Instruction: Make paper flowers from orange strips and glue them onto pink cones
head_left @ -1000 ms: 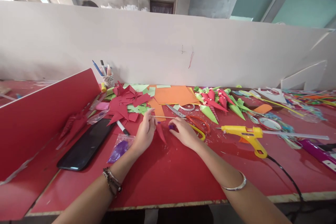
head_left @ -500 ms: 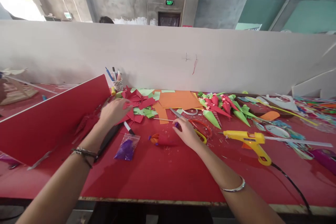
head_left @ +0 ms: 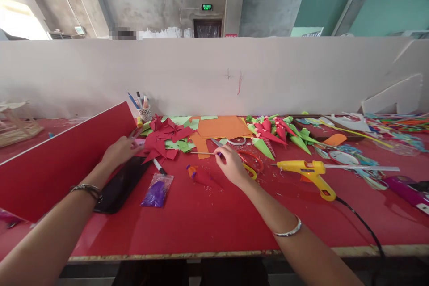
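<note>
My left hand (head_left: 119,154) reaches over the far left of the red table, between the upright red board (head_left: 77,161) and a pile of cut red paper (head_left: 164,136). Its fingers are stretched out beside a small pinkish item (head_left: 139,142), and nothing shows held in them. My right hand (head_left: 231,165) pinches a thin wooden stick (head_left: 201,153), with a bit of purple at the fingertips. Below the stick lies a red paper cone (head_left: 203,177) with an orange and purple end. Scissors with red and yellow handles (head_left: 253,166) lie partly hidden behind my right hand.
A yellow glue gun (head_left: 306,169) lies right, its cord running off the front edge. Red and green cones (head_left: 268,134) are heaped behind it. A purple bag (head_left: 157,191), black phone-like slab (head_left: 120,187), marker (head_left: 159,166), pen cup (head_left: 145,112) and orange sheets (head_left: 223,128) also lie around.
My left hand has moved left and down, away from the red paper pile toward the red board. My right hand keeps pinching the stick in nearly the same place. The view has shifted slightly.
</note>
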Motion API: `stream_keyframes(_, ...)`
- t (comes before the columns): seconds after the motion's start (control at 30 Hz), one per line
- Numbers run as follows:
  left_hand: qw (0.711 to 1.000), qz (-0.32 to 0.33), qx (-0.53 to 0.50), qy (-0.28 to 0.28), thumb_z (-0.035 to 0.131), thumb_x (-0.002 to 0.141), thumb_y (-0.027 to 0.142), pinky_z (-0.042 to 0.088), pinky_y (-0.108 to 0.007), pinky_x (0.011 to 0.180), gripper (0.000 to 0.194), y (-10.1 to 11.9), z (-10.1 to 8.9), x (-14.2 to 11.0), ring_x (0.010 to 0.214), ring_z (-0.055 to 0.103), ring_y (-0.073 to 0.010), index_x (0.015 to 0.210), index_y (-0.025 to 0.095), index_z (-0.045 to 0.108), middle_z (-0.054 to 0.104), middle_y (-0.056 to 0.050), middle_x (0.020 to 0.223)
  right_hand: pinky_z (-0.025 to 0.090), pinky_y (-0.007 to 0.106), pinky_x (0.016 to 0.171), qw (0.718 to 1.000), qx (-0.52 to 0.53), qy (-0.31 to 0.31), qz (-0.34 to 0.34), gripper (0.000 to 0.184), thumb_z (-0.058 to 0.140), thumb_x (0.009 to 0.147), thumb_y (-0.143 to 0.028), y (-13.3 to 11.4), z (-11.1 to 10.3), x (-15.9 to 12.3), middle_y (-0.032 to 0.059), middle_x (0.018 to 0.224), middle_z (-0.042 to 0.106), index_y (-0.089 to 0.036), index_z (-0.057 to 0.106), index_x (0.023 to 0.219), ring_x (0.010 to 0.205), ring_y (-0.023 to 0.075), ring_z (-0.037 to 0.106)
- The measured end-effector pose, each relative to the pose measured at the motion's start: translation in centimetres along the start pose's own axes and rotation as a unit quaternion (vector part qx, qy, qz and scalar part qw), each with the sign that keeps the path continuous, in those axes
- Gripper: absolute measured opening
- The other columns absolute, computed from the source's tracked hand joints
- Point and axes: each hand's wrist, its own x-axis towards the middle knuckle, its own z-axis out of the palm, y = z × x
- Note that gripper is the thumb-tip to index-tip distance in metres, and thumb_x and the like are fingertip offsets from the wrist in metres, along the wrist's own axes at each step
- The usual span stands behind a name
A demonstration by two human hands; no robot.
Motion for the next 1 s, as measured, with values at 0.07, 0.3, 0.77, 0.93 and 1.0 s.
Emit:
stream_keyframes(0.07,0.999,0.035,-0.006,0.030,0.052,0.065,0.052,0.034,-0.024,0.056,0.037,2.4,-0.3,0.0,0.062,0.048,-0.0177,0.063,0.016,0.059,0.049,-0.003,0.060,0.041,0.028,0.073,1.000,0.010,-0.002,-0.013,0.020,0.037,0.079,-0.010,-0.3,0.0,-0.1,0.0044,0.084,0.053,-0.019,0.053,0.086,0.081,0.0156,0.051)
stream_keyframes(0.3,0.972,0.059,-0.211,-0.089,0.041,0.072,0.054,0.033,-0.021,0.048,0.044,12.9,2.7,-1.5,0.052,0.047,-0.0139,0.061,0.015,0.059,0.051,0.000,0.050,0.043,0.028,0.076,0.998,0.049,0.000,-0.028,0.024,0.036,0.081,-0.012,-1.1,0.1,-0.2,0.0063,0.090,0.052,-0.018,0.055,0.096,0.085,0.0151,0.052)
stream_keyframes(0.77,0.938,0.248,-0.237,-0.058,0.044,0.076,0.032,0.028,-0.019,0.049,0.016,17.2,7.6,-5.0,0.053,0.038,-0.0085,0.071,0.017,0.042,0.042,0.005,0.061,0.043,0.028,0.078,0.994,0.056,0.001,-0.091,0.027,0.037,0.083,-0.014,-2.3,-0.3,-0.2,0.0042,0.090,0.050,-0.025,0.051,0.103,0.086,0.0144,0.051)
stream_keyframes(0.93,0.937,0.263,-0.221,-0.066,0.047,0.075,0.032,0.029,-0.020,0.052,0.017,16.5,7.1,-5.2,0.056,0.038,-0.0091,0.069,0.016,0.044,0.043,0.004,0.062,0.042,0.027,0.077,0.994,0.062,-0.037,-0.082,0.019,0.039,0.082,-0.013,-2.2,-0.2,-0.2,0.0042,0.090,0.051,-0.022,0.049,0.095,0.086,0.0149,0.051)
stream_keyframes(1.0,0.931,0.273,-0.230,-0.079,0.048,0.075,0.035,0.031,-0.021,0.054,0.019,16.1,6.8,-5.2,0.058,0.040,-0.0097,0.072,0.016,0.047,0.045,0.003,0.065,0.042,0.027,0.076,0.993,0.070,-0.060,-0.078,0.017,0.039,0.081,-0.012,-2.2,-0.3,-0.2,0.0035,0.088,0.052,-0.022,0.048,0.091,0.085,0.0144,0.051)
